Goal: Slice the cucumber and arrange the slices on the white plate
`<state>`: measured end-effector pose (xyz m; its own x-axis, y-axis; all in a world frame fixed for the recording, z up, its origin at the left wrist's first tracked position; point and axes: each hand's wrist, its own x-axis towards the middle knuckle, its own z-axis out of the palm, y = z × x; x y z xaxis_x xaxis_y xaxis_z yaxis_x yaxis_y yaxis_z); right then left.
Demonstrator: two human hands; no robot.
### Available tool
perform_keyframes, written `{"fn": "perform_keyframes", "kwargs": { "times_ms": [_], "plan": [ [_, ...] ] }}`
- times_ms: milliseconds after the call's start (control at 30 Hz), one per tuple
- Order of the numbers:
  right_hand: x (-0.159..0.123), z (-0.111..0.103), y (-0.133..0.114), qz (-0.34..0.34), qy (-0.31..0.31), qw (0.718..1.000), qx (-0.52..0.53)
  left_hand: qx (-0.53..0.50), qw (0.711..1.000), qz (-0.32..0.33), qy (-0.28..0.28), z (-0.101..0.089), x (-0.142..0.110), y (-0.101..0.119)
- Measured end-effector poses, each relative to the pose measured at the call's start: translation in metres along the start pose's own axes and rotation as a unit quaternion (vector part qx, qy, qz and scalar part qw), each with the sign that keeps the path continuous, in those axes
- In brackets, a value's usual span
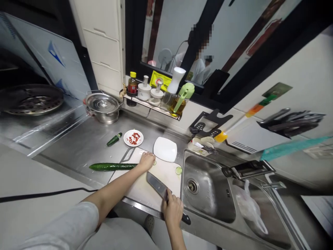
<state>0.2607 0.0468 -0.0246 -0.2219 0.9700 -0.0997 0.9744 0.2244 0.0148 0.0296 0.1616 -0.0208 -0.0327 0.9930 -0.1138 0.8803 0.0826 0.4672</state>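
The left hand (147, 162) held the cucumber (111, 167) and the right hand (173, 209) the knife (156, 185), so even slicing probably needed steady pressure.

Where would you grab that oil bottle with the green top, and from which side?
I'd take the oil bottle by its green handle, coming from the front, the person's side. The handle runs down that face, while the white-topped bottle crowds its left. It stands upright behind the rack's front rail, so lifting straight up first looks safest.
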Motion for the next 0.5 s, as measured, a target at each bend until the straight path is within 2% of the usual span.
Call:
{"fn": "perform_keyframes", "kwargs": {
  "times_ms": [100, 167, 233, 333, 433, 500],
  "plan": [
    [0.002, 0.004, 0.003, 0.007, -0.007, 1.000, 0.008, -0.018, 1.000, -0.015, 0.019, -0.009, -0.012, -0.006],
    [0.002, 0.007, 0.006, 0.018, -0.008, 1.000, 0.020, -0.053, 0.997, -0.029, 0.045, -0.018, -0.029, -0.020],
    [0.003, 0.009, 0.009, 0.035, -0.006, 0.999, 0.032, -0.077, 0.994, -0.039, 0.068, -0.029, -0.053, -0.042],
    [0.005, 0.010, 0.013, 0.062, -0.005, 0.997, 0.050, -0.072, 0.994, -0.046, 0.073, -0.046, -0.094, -0.086],
    [0.008, 0.009, 0.016, 0.081, -0.009, 0.994, 0.068, -0.029, 0.997, -0.057, 0.045, -0.059, -0.124, -0.127],
    [0.011, 0.008, 0.017, 0.089, -0.018, 0.993, 0.075, -0.008, 0.999, -0.050, 0.019, -0.062, -0.135, -0.145]
  ]
}}
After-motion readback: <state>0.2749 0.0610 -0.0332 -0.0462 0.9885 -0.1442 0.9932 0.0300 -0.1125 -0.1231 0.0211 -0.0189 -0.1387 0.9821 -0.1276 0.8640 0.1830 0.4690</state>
